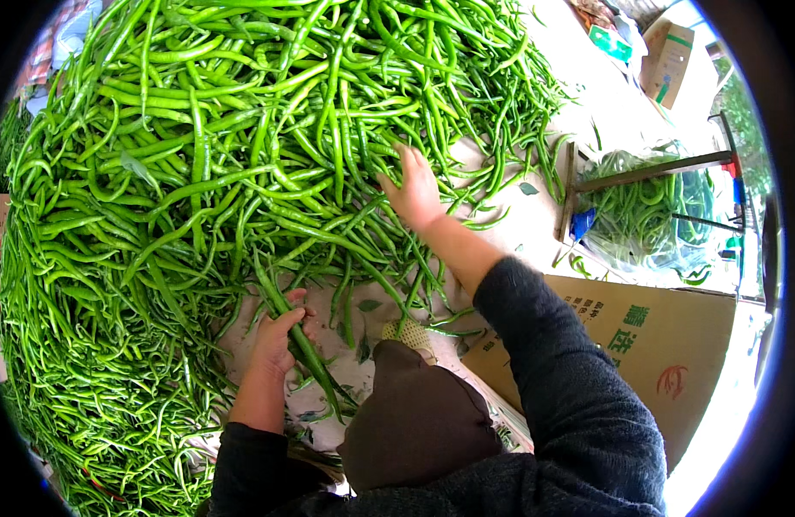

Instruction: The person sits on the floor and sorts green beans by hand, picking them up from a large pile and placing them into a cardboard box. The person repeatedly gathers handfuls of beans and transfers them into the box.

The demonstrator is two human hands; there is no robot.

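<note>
A large heap of long green chili peppers (pixel 242 161) fills the upper and left parts of the head view. My left hand (pixel 284 336) is closed around a few long green peppers (pixel 313 362), which slant down to the right in front of my knee. My right hand (pixel 413 187), slightly blurred, reaches over the right edge of the heap with its fingers apart. It lies close above the peppers, and nothing shows in its grasp.
A cardboard box (pixel 656 342) with printing stands at my right. Beyond it, a clear plastic bag of green peppers (pixel 643 213) sits by a metal frame (pixel 656 171). Loose peppers and leaves (pixel 369 305) lie on the pale ground sheet. Another carton (pixel 670 64) is at the upper right.
</note>
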